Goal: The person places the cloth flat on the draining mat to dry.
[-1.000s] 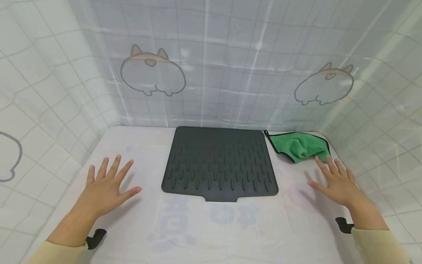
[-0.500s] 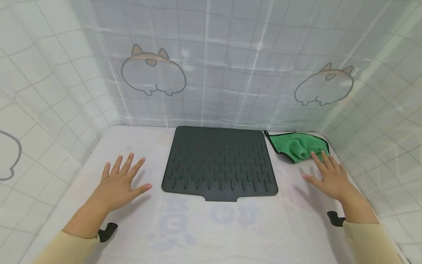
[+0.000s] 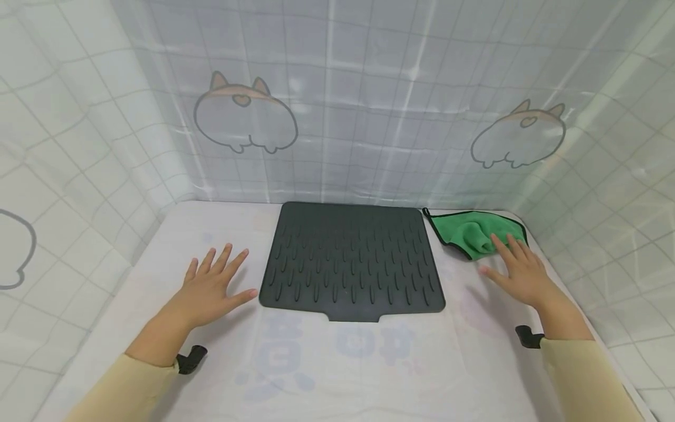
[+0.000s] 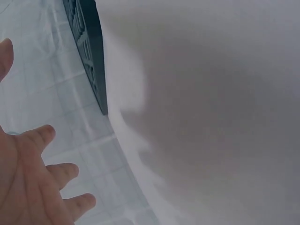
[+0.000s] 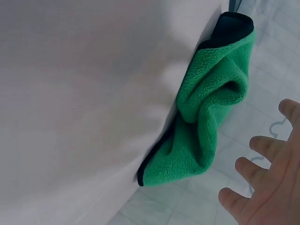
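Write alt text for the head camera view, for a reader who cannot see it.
Two open hands hover over a white table: the left hand beside a dark ridged mat, the right hand reaching onto a crumpled green cloth.

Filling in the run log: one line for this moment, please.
left hand: open, beside dark mat | right hand: open, fingertips at green cloth | nothing gripped

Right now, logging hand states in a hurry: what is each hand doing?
Left hand: open, fingers spread, holding nothing, beside the dark mat.
Right hand: open, holding nothing, fingertips at the green cloth.
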Demonstrator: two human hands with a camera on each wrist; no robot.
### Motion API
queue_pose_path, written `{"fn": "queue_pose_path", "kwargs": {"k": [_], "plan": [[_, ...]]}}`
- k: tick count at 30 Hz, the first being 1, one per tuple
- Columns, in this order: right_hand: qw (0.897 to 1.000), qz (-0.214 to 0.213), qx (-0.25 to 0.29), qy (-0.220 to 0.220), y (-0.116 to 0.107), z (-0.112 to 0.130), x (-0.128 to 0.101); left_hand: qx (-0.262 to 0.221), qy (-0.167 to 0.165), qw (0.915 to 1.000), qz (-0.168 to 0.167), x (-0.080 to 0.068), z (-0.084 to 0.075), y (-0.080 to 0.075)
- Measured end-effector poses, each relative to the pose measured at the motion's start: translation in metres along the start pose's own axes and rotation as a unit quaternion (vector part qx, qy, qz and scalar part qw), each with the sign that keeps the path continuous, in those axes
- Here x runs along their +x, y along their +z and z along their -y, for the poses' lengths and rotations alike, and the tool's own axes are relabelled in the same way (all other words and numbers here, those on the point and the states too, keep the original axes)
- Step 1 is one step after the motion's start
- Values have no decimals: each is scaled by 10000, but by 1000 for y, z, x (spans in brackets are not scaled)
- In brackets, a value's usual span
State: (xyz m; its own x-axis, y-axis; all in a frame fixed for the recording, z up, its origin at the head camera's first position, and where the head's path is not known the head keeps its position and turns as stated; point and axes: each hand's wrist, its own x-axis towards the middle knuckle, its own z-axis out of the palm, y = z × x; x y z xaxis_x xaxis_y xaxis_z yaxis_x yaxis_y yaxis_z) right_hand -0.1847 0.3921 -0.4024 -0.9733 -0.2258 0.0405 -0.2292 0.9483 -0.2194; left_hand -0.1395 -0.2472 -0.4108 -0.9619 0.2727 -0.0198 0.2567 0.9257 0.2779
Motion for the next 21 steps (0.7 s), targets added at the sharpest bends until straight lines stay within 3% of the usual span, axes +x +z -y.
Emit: {"fn": "queue_pose_path", "kwargs": {"k": [21], "plan": [[9977,335,593,14,-6,-7,33,-185,52,9976,669,26,-5,11]]}}
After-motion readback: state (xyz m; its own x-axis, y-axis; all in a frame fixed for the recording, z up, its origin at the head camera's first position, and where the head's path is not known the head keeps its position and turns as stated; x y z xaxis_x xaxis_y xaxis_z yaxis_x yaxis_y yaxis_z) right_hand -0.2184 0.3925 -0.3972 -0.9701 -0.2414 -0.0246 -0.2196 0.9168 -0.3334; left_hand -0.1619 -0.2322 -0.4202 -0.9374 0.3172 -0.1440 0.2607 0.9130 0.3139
